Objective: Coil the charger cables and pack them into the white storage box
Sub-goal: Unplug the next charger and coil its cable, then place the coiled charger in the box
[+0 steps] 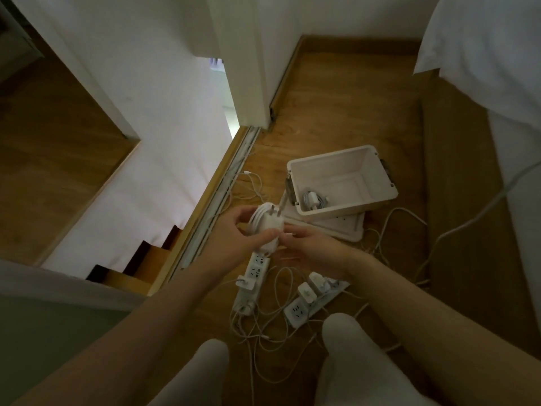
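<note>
My left hand point(234, 230) grips a white charger point(268, 222) with its cable wound around it, prongs pointing up. My right hand point(313, 249) pinches the cable's loose end beside the charger. The white storage box point(377, 159) stands open on the wooden floor just beyond my hands, resting on its lid point(348, 230). One coiled charger point(313, 198) lies in the box's near left corner.
Two white power strips point(254, 276) point(310, 303) lie on the floor under my hands, chargers plugged into the right one. Loose white cables point(263, 341) tangle around them and near the sliding door track point(222, 194). A stairwell drops at the left. White bedding point(491, 54) hangs at right. My knees fill the bottom.
</note>
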A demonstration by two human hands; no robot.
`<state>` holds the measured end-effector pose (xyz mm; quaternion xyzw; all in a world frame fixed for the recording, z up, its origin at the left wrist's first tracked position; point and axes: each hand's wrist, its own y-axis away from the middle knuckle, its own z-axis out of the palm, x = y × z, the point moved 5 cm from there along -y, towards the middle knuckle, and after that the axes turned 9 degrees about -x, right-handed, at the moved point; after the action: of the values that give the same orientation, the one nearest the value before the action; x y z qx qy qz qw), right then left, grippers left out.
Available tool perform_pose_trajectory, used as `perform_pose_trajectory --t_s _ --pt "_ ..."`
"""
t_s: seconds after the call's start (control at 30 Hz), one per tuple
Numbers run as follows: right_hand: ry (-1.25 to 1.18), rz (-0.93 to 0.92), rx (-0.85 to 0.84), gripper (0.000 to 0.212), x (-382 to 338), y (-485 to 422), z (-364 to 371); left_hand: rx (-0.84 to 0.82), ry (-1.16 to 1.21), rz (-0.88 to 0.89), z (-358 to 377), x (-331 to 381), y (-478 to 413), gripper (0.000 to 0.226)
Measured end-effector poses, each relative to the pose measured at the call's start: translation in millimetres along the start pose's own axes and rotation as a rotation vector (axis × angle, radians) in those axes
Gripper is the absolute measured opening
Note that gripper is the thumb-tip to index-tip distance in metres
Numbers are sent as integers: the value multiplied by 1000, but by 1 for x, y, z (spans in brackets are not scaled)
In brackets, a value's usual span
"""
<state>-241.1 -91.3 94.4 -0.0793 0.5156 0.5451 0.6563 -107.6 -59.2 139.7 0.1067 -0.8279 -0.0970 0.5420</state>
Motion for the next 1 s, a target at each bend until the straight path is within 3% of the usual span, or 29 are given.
perform_pose_trajectory --t_s 0.13,0.23,0.4,0.53,0.63,0.8,1.0 --pt "53 -117 244 18 17 -20 -36 -22 -168 14 27 -19 -37 41" --pt "239 -192 444 18 17 -28 -74 -43 -371 5 49 -29 -72 38" --pt "660 -172 666 19 25 -42 -141 -71 -649 18 89 -55 -139 50" --pt "795 -173 846 16 24 -54 -190 -43 -695 108 116 -70 -181 42" --pt "786 -174 986 24 22 -62 -229 -119 -807 152 130 -88 -206 38" --pt "800 -143 1082 27 14 -72 -284 -209 -1110 217 154 -113 -230 40" --pt "765 -60 1099 28 6 -101 -314 -148 -1150 252 148 -118 -238 37"
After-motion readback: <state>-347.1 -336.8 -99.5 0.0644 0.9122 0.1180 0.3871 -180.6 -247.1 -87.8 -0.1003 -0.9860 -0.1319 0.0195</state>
